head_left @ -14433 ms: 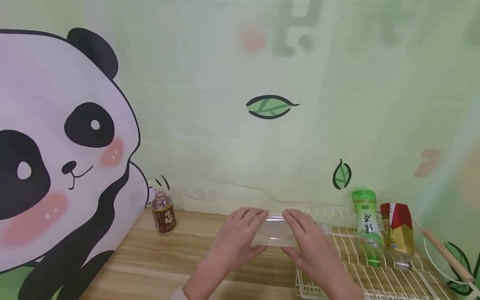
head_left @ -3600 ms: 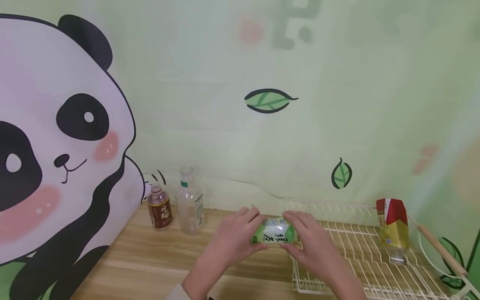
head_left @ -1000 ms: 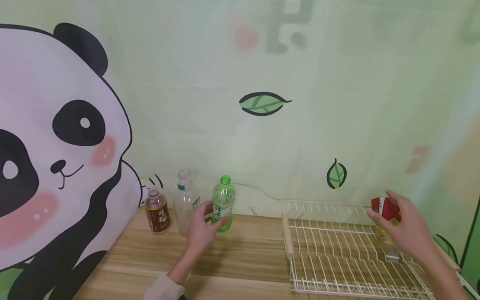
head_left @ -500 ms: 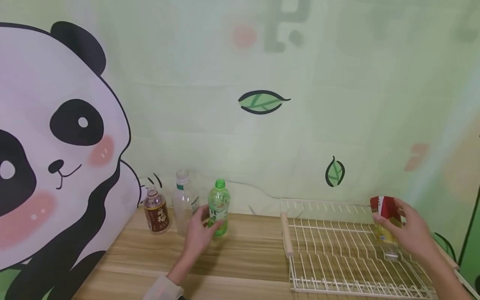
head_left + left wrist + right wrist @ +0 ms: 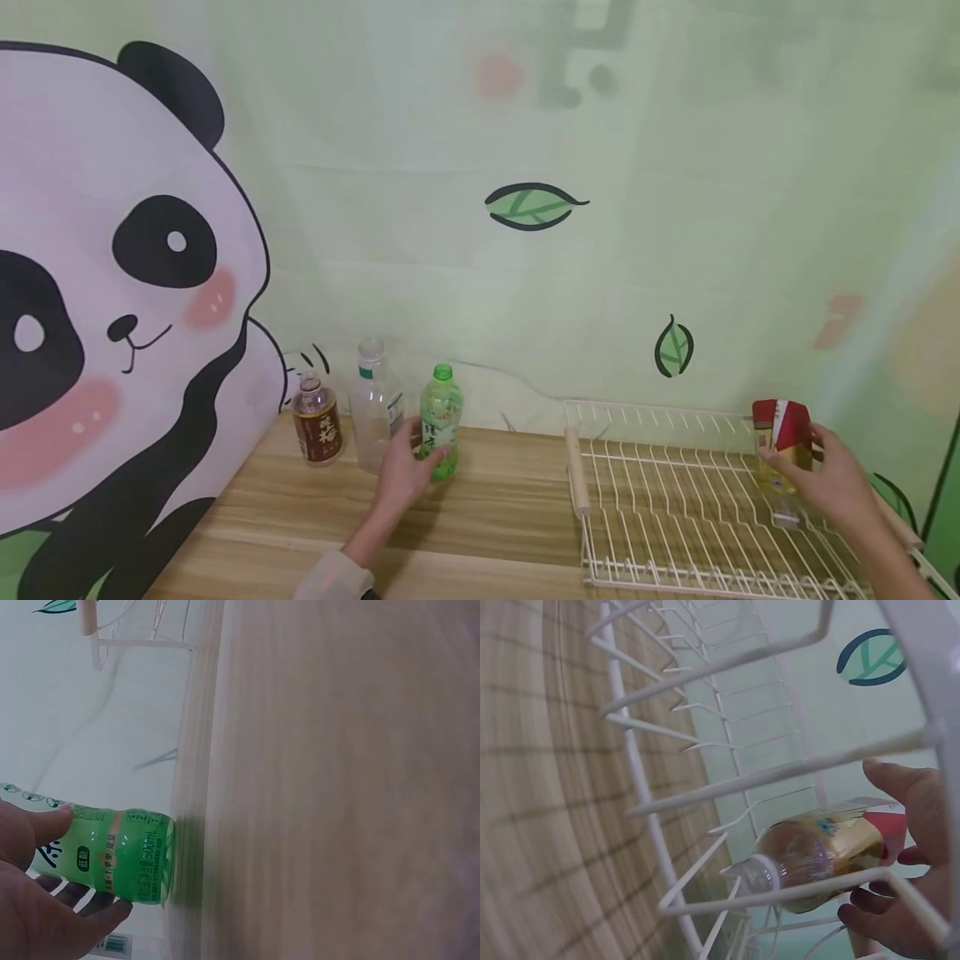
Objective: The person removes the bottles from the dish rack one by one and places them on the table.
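Observation:
My left hand [image 5: 402, 477] grips the lower half of an uncapped green tea bottle [image 5: 442, 408], thumb in front and fingers round its far side. The bottle stands upright, its base right at the wooden tabletop in the left wrist view. To its left stand a clear bottle [image 5: 366, 421] and a short bottle with a dark red label [image 5: 318, 429]. My right hand [image 5: 836, 483] holds a bottle with a red and gold label [image 5: 791, 429], upside down in the white wire rack. Its neck [image 5: 754, 876] points down between the wires in the right wrist view.
The white wire dish rack [image 5: 667, 500] covers the right of the wooden table [image 5: 480, 517]. A wooden handle [image 5: 576, 471] rises at its left side. Behind the table hangs a printed panda cloth [image 5: 420, 208], with a thin cable along its lower part.
The clear bottle and then the green tea bottle, held sideways in both hands earlier, now stand left on the table. My right hand has closed round the red and gold bottle.

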`<state>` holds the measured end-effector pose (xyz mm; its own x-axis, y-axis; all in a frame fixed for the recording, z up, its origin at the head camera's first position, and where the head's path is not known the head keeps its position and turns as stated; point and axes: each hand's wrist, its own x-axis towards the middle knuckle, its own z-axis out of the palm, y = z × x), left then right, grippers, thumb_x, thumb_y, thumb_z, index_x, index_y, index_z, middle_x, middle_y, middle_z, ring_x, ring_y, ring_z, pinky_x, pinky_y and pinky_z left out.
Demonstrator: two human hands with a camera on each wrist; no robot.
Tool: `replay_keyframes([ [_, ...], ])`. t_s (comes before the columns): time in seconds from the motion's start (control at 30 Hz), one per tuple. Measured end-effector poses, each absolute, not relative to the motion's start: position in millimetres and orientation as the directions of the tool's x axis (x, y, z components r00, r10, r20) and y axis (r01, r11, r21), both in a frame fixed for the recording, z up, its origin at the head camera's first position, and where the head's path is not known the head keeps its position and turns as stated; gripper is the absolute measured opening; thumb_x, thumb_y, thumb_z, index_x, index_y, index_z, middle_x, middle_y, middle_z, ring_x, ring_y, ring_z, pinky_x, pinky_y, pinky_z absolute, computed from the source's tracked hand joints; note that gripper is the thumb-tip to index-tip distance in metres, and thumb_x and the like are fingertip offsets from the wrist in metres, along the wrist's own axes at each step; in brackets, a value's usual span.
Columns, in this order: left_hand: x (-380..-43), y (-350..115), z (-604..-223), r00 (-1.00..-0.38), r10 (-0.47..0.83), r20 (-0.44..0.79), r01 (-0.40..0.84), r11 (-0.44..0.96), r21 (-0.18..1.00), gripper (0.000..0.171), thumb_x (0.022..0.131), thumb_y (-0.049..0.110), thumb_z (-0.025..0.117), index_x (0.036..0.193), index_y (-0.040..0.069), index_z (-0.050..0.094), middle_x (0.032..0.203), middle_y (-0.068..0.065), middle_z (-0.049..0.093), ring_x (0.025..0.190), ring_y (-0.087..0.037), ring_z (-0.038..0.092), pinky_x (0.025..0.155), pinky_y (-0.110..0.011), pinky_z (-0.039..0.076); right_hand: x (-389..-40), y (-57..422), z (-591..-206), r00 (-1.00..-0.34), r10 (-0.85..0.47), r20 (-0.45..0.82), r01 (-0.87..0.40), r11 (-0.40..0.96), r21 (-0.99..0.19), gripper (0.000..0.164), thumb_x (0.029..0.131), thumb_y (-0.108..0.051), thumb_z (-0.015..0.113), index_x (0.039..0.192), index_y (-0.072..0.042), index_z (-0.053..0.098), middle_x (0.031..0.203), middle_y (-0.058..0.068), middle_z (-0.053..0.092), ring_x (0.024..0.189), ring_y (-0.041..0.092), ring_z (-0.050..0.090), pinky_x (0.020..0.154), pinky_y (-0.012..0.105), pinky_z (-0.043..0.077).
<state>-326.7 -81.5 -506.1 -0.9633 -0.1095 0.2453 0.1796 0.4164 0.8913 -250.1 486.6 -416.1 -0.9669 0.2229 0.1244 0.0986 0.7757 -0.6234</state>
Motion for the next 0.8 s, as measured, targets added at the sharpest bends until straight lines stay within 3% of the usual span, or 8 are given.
replay_keyframes([
  [0.23, -330.3, -83.7, -508.5, -0.967, -0.114, 0.230, 0.159, 0.436, 0.886, 0.066, 0.096, 0.018, 0.079, 0.151, 0.000, 0.048, 0.149, -0.026, 0.055, 0.136, -0.046, 0.055, 0.110, -0.058, 0.051, -251.4, 497.5, -427.2, -0.965, 0.247, 0.087, 0.141, 0.770, -0.622, 0.113, 0.103, -0.057, 0.062, 0.155, 0.024, 0.002, 0.152, 0.053, 0.020, 0.129, 0.071, 0.037, 0.096, 0.076, 0.049],
  [0.57, -329.6, -84.1, -507.8, -0.964, -0.103, 0.244, 0.176, 0.439, 0.881, 0.062, 0.096, 0.016, 0.079, 0.149, 0.000, 0.049, 0.147, -0.025, 0.057, 0.135, -0.046, 0.056, 0.110, -0.060, 0.050, -257.4, 507.1, -434.1, -0.971, 0.227, -0.078, 0.226, 0.756, -0.615, 0.121, 0.103, -0.063, 0.056, 0.151, 0.028, -0.007, 0.145, 0.059, 0.018, 0.130, 0.074, 0.034, 0.099, 0.075, 0.049],
  [0.8, -330.7, -83.9, -509.2, -0.968, -0.097, 0.232, 0.169, 0.434, 0.885, 0.063, 0.096, 0.014, 0.079, 0.149, 0.000, 0.048, 0.147, -0.025, 0.056, 0.135, -0.046, 0.056, 0.110, -0.060, 0.050, -258.5, 507.4, -435.2, -0.969, 0.233, -0.079, 0.234, 0.773, -0.589, 0.119, 0.103, -0.062, 0.056, 0.150, 0.030, -0.003, 0.146, 0.059, 0.019, 0.132, 0.073, 0.033, 0.100, 0.076, 0.048],
])
